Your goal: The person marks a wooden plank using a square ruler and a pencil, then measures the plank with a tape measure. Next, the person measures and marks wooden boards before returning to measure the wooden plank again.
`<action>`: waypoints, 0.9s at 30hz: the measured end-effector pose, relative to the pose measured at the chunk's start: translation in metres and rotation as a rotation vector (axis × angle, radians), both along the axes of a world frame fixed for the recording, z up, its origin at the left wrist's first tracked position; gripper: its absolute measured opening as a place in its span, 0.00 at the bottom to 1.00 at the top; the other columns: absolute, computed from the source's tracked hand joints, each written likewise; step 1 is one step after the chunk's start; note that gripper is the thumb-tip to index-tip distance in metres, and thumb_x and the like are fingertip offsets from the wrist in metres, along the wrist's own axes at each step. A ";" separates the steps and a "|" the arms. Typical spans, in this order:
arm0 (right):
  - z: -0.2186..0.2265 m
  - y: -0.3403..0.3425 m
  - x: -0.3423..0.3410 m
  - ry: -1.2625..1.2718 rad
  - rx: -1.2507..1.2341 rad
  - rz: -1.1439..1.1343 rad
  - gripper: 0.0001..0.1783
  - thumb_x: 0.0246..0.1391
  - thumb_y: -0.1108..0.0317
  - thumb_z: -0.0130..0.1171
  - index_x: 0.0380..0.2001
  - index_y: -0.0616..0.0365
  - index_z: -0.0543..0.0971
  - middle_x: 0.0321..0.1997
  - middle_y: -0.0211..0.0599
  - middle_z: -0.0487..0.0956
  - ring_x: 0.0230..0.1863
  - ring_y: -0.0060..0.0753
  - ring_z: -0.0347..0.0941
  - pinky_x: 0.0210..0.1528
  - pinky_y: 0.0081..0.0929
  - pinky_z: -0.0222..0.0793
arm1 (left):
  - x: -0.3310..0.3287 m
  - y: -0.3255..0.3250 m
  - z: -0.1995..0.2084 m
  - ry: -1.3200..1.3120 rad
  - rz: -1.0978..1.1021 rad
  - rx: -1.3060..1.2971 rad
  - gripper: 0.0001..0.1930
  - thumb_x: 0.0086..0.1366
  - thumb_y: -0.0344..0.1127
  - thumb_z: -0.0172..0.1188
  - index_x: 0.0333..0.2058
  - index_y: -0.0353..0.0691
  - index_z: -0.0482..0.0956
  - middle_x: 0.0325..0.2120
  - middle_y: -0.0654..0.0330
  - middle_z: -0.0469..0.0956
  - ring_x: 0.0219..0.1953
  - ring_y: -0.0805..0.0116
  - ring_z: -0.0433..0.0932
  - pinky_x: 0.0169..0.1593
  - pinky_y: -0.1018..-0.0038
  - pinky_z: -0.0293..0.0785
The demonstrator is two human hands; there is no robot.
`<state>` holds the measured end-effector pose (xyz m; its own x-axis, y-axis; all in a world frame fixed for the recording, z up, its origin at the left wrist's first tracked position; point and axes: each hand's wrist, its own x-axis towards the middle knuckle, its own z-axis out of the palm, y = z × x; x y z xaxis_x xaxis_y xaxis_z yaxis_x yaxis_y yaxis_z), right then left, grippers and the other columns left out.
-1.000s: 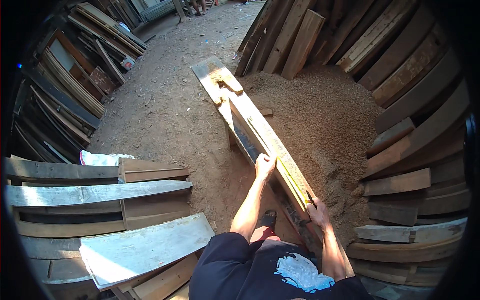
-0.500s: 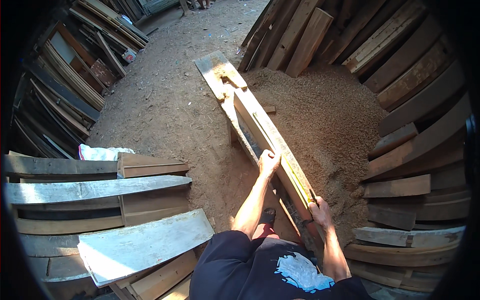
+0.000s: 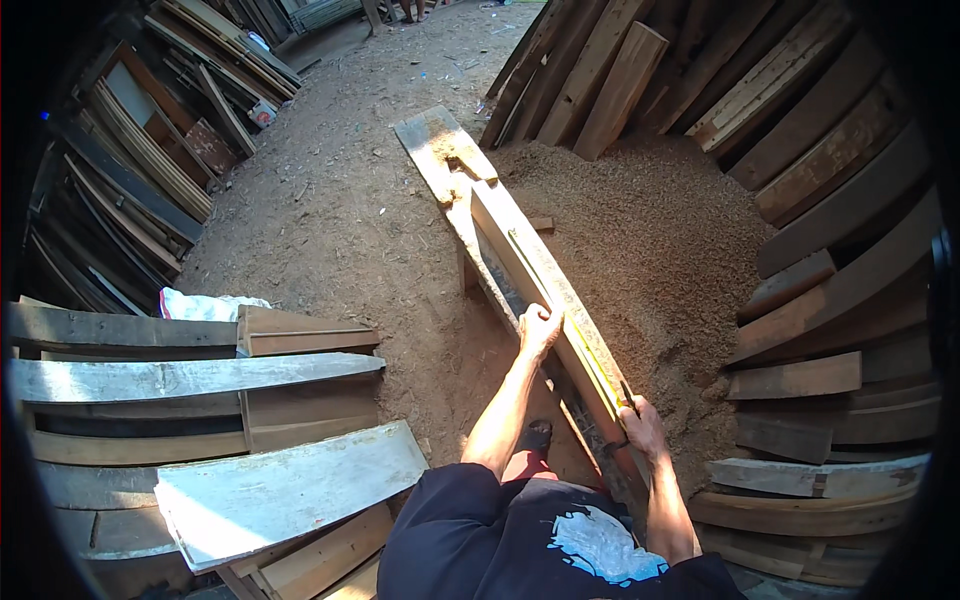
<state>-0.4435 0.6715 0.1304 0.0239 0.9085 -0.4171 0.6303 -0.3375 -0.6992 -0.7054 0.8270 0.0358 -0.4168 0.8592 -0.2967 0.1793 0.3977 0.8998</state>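
Observation:
A long, thick wooden plank (image 3: 545, 265) lies on its narrow edge along a low wooden bench (image 3: 425, 130), running from the upper middle down toward my body. A yellow strip, like a tape measure blade (image 3: 602, 366), stretches along the plank's top edge and reaches my right hand. My left hand (image 3: 540, 330) is closed against the plank's left side, fingers curled; what they grip is hidden. Farther down, my right hand (image 3: 643, 424) is closed at the near end of the yellow strip. A thin dark piece sticks up beside its fingers, too small to name.
A sawdust heap (image 3: 660, 240) spreads right of the bench. Leaning boards (image 3: 610, 85) stand beyond it, with stacked planks (image 3: 795, 378) along the right. A whitish board (image 3: 290, 490) lies at lower left, near a white sack (image 3: 210, 305). Far off, another person's feet (image 3: 413, 15) show.
The whole view has shifted very slightly. My left hand's fingers have turned a little against the plank. My right hand stays in place on the strip.

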 end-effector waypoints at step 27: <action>0.034 -0.003 0.047 -0.003 -0.339 0.082 0.28 0.55 0.54 0.55 0.52 0.63 0.78 0.42 0.53 0.83 0.44 0.46 0.80 0.47 0.37 0.72 | 0.080 -0.001 -0.033 0.162 0.120 0.439 0.50 0.63 0.39 0.61 0.73 0.32 0.36 0.22 0.58 0.75 0.17 0.67 0.72 0.21 0.67 0.70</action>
<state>-0.3969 0.6685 0.1639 -0.0419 0.7175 -0.6953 0.6666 -0.4983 -0.5544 -0.6255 0.8262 0.0027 -0.5318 0.8316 0.1600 0.3073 0.0134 0.9515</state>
